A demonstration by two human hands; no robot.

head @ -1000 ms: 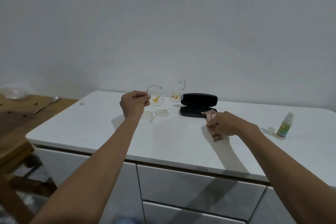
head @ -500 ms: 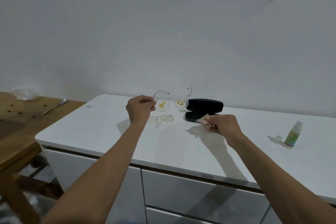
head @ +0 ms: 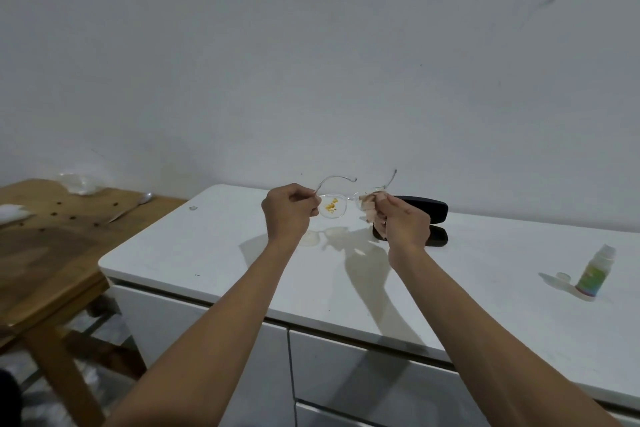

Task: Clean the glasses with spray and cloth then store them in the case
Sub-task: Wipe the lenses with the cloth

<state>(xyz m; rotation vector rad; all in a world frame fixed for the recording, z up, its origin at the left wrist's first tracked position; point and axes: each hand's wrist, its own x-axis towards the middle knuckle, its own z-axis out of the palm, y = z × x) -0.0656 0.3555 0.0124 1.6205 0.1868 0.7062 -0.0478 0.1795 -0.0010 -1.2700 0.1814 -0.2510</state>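
- Surface (head: 214,253): white cabinet top, drawer fronts below.
- Spray bottle (head: 594,272): upright at right, clear cap (head: 562,277) just beside it.
- Left hand (head: 289,211): fingers pinched on the left temple of the glasses (head: 334,206), held above the surface; yellow specks on left lens.
- Right hand (head: 405,222): fingers clamped on a pinkish cloth (head: 369,206) against the right lens.
- Black case (head: 433,215): open, behind the right hand.
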